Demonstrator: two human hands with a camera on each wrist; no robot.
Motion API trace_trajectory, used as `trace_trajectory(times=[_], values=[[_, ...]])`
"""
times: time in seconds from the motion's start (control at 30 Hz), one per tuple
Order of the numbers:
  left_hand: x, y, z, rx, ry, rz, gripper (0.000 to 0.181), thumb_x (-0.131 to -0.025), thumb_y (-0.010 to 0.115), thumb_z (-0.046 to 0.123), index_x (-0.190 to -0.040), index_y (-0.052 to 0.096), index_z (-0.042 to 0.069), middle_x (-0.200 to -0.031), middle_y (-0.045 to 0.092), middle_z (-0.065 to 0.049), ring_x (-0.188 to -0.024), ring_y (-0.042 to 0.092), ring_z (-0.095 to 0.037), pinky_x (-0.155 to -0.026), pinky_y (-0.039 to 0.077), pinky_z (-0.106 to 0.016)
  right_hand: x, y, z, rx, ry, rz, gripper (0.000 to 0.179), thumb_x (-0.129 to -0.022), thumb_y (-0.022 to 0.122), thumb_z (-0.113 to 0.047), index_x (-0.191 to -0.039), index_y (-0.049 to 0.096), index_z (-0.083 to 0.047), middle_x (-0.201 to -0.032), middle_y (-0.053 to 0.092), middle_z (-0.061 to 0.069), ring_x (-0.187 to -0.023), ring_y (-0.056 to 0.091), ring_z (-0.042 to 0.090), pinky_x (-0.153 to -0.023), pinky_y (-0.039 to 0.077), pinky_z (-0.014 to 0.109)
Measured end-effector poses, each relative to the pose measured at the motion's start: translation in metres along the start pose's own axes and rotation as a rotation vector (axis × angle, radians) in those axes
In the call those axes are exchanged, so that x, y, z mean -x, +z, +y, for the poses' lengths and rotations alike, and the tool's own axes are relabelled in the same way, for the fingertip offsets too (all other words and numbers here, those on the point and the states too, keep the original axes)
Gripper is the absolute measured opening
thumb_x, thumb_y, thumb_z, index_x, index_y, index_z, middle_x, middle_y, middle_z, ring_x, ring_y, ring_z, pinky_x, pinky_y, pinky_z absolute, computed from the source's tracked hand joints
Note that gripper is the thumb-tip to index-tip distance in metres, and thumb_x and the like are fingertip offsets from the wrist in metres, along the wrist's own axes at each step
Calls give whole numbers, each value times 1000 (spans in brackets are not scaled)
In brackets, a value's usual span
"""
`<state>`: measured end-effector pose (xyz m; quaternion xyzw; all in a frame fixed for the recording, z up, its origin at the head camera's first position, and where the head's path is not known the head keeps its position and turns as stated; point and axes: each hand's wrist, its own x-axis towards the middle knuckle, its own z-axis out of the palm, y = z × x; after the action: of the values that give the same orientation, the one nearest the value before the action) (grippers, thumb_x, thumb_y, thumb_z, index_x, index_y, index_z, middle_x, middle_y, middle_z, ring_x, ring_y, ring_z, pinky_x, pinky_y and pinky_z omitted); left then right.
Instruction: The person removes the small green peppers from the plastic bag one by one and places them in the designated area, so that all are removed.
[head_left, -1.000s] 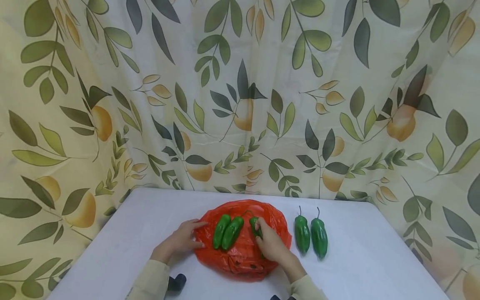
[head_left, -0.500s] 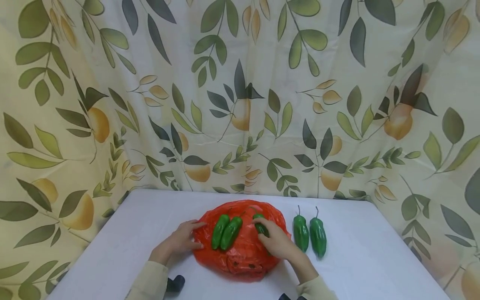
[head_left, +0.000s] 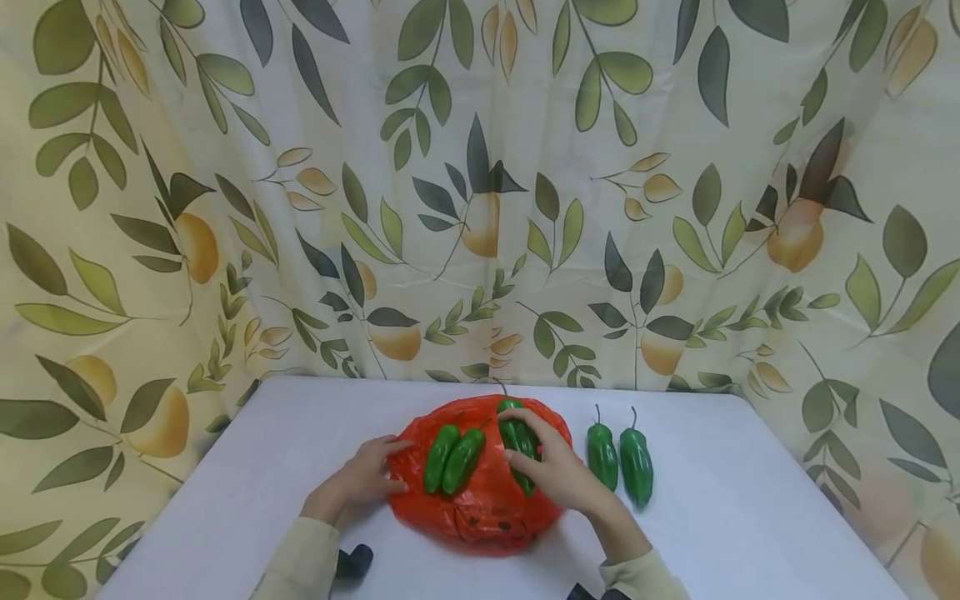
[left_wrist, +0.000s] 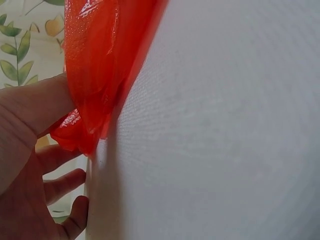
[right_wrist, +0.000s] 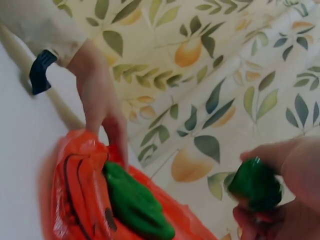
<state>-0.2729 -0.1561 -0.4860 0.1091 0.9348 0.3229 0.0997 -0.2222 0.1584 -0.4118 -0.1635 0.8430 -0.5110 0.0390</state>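
A wrinkled red plastic bag [head_left: 487, 496] lies spread on the white table. My left hand [head_left: 367, 473] holds its left edge; in the left wrist view a fold of red plastic [left_wrist: 95, 75] sits between thumb and index finger. My right hand [head_left: 558, 468] grips a green pepper [head_left: 516, 432] over the bag's right part, the thin stem pointing away from me. On the bag, a green pepper [head_left: 440, 458] and another green pepper [head_left: 463, 462] lie side by side. In the right wrist view the held pepper [right_wrist: 255, 185] is raised, away from the bag.
To the right of the bag, a green pepper [head_left: 602, 454] and another green pepper [head_left: 637, 468] lie parallel on the white table [head_left: 720, 500]. A leaf-patterned curtain [head_left: 450, 317] hangs behind the table. Dark straps [head_left: 354, 562] show at the sleeves.
My right hand has lifted its pepper from the bag, up and slightly away. The left hand stays at the bag's edge. The other peppers lie where they were.
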Motion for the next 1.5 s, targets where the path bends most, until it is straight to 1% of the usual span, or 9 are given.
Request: trace_trajectory(times=[0.2,0.47,0.57,0.73,0.83,1.0,1.17,1.3,1.5], values=[[-2,1,0,5,8,3,69,-82,83,20,-146,56,19,-156,43,-17,-145,38,-43,-111,42,-65,6,-7,1,-32,-4,44,51,-98,66,-17,-143,46,-29,-145,47,14,-125,54,37,-90,61,47],[1,2,1,20,-2,-2,69,-82,83,20,-145,56,20,-156,43,-17,-145,37,-42,-111,42,-65,29,-32,19,37,-3,138,55,-96,66,-10,-145,42,-22,-154,40,20,-132,50,45,-97,57,55],[1,3,-1,20,-8,-1,68,-83,83,20,-146,56,20,-156,43,-16,-145,37,-42,-111,42,-66,35,-41,26,50,-19,155,55,-96,66,-8,-145,42,-19,-152,41,23,-129,51,48,-93,59,53],[-1,2,-2,24,6,-3,69,-83,83,22,-146,55,19,-157,42,-17,-145,37,-42,-111,43,-64,42,-58,32,65,3,173,55,-96,66,-8,-145,42,-17,-150,40,28,-125,53,53,-85,62,51],[-1,1,-2,21,1,-2,69,-83,83,22,-146,55,19,-157,42,-17,-145,37,-42,-109,45,-63,45,-66,33,81,12,174,55,-97,66,-10,-146,41,-14,-151,37,31,-125,52,56,-85,62,53],[-1,0,-2,4,15,7,68,-83,83,21,-145,56,18,-156,43,-17,-145,37,-42,-112,42,-64,47,-80,36,124,19,205,58,-96,68,-13,-147,41,-12,-150,39,33,-124,53,57,-85,61,57],[-1,1,1,-4,29,4,68,-83,83,21,-145,56,18,-156,44,-17,-145,37,-43,-112,39,-67,55,-98,47,188,21,252,59,-96,68,-12,-148,40,-8,-148,42,34,-120,57,54,-82,63,51],[1,0,3,-8,4,4,69,-83,83,22,-146,56,18,-156,43,-17,-146,37,-42,-111,41,-66,55,-109,56,216,32,279,60,-98,67,-14,-150,37,-6,-145,42,36,-120,55,55,-82,63,51],[1,0,3,1,-10,1,69,-82,83,21,-146,55,18,-157,43,-17,-146,37,-42,-111,43,-64,57,-121,69,231,69,318,71,-96,68,-10,-155,29,-8,-147,38,39,-119,55,60,-82,62,57]])
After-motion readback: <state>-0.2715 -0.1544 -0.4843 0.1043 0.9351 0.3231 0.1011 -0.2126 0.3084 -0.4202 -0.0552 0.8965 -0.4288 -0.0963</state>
